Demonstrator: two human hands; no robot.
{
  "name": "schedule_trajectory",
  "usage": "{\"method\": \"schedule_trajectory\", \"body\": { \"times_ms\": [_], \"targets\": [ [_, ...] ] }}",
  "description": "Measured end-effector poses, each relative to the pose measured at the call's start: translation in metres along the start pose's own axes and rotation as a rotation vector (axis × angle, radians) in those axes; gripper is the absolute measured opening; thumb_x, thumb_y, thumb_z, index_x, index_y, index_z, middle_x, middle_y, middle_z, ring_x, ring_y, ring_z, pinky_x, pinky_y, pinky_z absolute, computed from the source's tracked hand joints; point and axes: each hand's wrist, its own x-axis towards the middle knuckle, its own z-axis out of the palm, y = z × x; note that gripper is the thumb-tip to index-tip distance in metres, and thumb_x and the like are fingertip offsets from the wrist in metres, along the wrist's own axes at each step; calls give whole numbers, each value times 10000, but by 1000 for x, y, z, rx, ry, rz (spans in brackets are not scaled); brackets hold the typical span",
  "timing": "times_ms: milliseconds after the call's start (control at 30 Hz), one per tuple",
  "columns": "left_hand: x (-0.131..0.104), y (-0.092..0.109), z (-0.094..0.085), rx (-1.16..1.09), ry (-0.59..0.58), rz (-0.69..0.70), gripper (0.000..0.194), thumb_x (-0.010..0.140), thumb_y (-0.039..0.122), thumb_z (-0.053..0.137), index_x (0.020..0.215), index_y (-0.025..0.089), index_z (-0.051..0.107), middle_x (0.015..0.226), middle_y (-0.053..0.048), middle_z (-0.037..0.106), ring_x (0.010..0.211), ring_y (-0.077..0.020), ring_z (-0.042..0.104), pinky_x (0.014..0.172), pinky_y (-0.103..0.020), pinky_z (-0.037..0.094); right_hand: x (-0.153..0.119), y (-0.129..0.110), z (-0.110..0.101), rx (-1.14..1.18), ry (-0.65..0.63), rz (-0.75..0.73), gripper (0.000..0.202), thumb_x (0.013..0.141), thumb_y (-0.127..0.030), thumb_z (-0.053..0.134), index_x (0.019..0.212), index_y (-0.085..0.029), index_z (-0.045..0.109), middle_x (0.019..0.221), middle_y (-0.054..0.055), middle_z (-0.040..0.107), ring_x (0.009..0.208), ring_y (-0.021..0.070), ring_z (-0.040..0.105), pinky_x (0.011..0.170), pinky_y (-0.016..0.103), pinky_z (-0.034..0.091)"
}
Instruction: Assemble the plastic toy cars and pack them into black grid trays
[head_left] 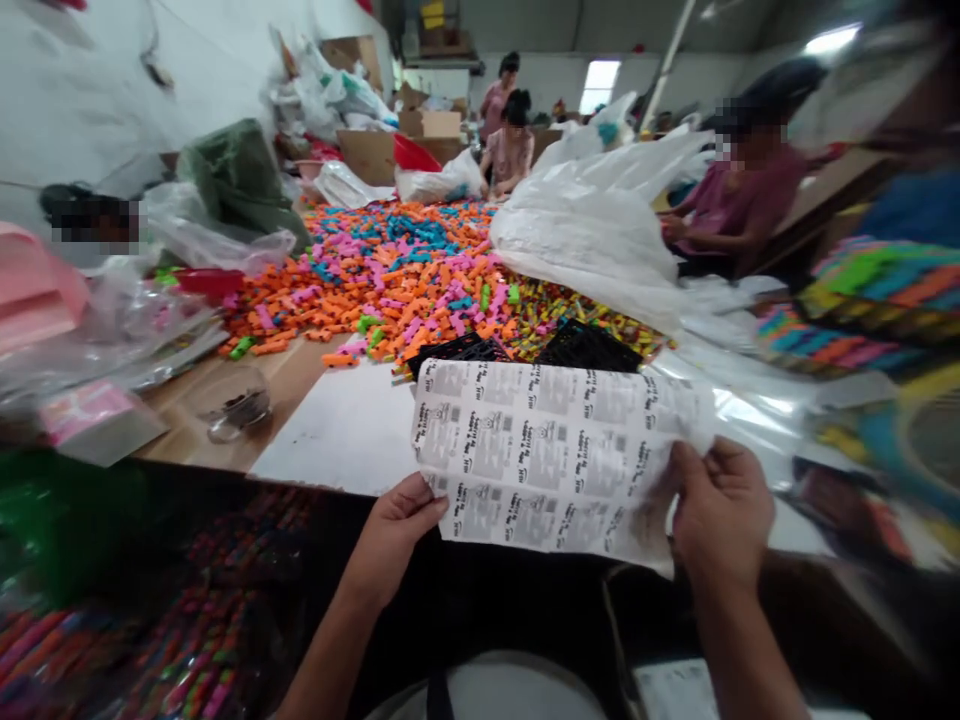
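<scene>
A white printed sheet [525,460], covered with rows of repeated labels, is stretched between my two hands above the table's near edge. My left hand [401,520] pinches its lower left corner between thumb and fingers. At the other end, my right hand [720,510] grips the right side, thumb on the front. Behind the sheet's top edge lie black slotted trays [589,345], partly covered by it. A blank white board [337,430] lies flat on the table to the left of the sheet.
A wide heap of small orange, pink, blue and green plastic pieces [390,270] spreads over the table. A white plastic bag [592,220] stands beside it. At left are a clear bowl [232,400] and a pink-and-white box [97,420]. Several people sit or stand around the table.
</scene>
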Motion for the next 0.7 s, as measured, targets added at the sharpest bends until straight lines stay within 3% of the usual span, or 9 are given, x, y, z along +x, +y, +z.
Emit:
{"method": "schedule_trajectory", "body": {
  "times_ms": [133, 300, 533, 700],
  "targets": [
    [16, 19, 5, -31, 60, 91, 314, 734, 372, 744, 997, 202, 721, 939, -26, 752, 934, -209, 664, 848, -325, 520, 4, -25, 3, 64, 63, -126, 347, 711, -348, 769, 970, -163, 631, 903, 30, 702, 791, 143, 657, 766, 290, 526],
    [38, 57, 19, 11, 32, 207, 238, 685, 391, 776, 679, 169, 691, 712, -9, 715, 764, -171, 649, 640, -246, 505, 22, -66, 8, 95, 34, -285, 306, 742, -312, 756, 995, -185, 640, 948, 17, 704, 843, 138, 656, 803, 279, 520],
    [52, 96, 34, -27, -45, 332, 225, 689, 341, 780, 850, 187, 743, 802, -16, 730, 741, -145, 638, 682, -257, 520, 54, -125, 17, 46, -167, -375, 334, 795, -327, 706, 1111, -245, 636, 1015, 16, 712, 929, 172, 667, 842, 332, 542],
    [27, 110, 24, -51, -74, 331, 197, 724, 340, 758, 859, 197, 749, 778, -17, 725, 715, -144, 637, 695, -274, 530, 39, -161, 13, 73, -181, -241, 534, 727, -335, 769, 1229, -274, 597, 1002, 54, 723, 816, 186, 680, 725, 327, 559]
  ]
}}
